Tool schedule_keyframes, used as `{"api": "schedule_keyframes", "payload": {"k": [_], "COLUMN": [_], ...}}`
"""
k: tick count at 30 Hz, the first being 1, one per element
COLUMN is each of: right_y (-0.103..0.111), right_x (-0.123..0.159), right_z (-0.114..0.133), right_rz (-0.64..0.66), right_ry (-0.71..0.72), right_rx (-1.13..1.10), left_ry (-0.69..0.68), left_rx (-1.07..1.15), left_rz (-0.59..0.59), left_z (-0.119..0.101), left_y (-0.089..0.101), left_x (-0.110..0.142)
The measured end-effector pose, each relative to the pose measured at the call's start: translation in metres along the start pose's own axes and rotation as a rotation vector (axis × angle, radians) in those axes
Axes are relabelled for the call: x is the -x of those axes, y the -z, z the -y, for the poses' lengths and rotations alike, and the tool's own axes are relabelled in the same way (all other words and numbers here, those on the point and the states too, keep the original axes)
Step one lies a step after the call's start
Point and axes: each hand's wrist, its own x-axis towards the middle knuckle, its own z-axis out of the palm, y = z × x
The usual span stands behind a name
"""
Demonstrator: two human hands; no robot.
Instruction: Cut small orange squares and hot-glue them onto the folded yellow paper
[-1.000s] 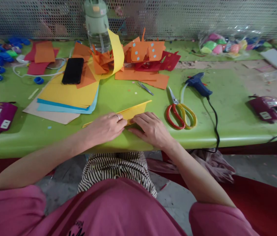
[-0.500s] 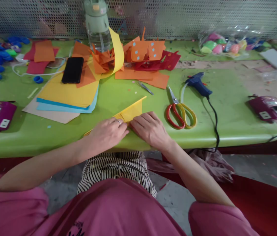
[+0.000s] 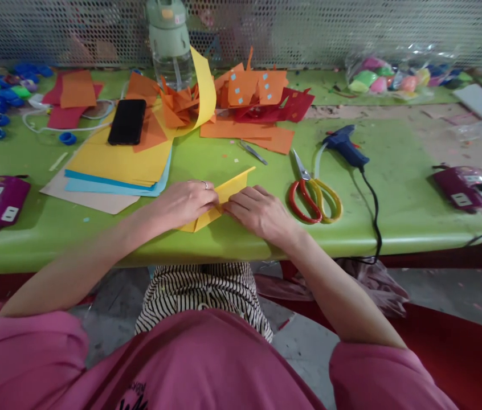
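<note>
Head view: the left hand (image 3: 187,200) and right hand (image 3: 262,215) both pinch the folded yellow paper (image 3: 235,185), near the front edge of the table (image 3: 249,246). Lining up the paper's edges first (light fingertips help) and pressing outward from the middle should keep creases crisp.

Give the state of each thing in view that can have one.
Yellow paper: folded
Left hand: curled over the yellow paper
Right hand: curled against the yellow paper
Scissors: blades closed
Phone: face up, screen dark
Glue gun: lying on its side
Bottle: upright, capped
Tweezers: lying flat
Plastic bag: filled
</note>
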Motion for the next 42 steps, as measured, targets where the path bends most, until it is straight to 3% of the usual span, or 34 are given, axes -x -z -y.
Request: {"api": "schedule_keyframes", "payload": {"k": [4, 11, 17, 22, 29, 42], "right_y": [-0.003, -0.003, 0.0, 0.002, -0.002, 0.003], "right_x": [-0.002, 0.002, 0.018, 0.024, 0.023, 0.017], "right_z": [0.004, 0.012, 0.012, 0.015, 0.019, 0.013], "right_rz": [-0.043, -0.148, -0.069, -0.067, -0.167, -0.121], "right_ry": [-0.072, -0.082, -0.131, -0.196, -0.362, -0.536], "right_rx": [0.06, 0.146, -0.001, -0.113, -0.398, -0.52], "left_ry": [0.023, 0.037, -0.094, -0.123, -0.107, -0.101], "left_rx": [-0.004, -0.152, -0.092, -0.107, -0.18, -0.214], "left_rz": [0.0, -0.14, -0.201, -0.146, -0.135, -0.079], "left_z": [0.001, -0.012, -0.008, 0.004, -0.003, -0.009], "left_y": [0.001, -0.011, -0.01, -0.012, -0.015, -0.007], "left_x": [-0.001, 0.0, 0.008, 0.012, 0.014, 0.012]}}
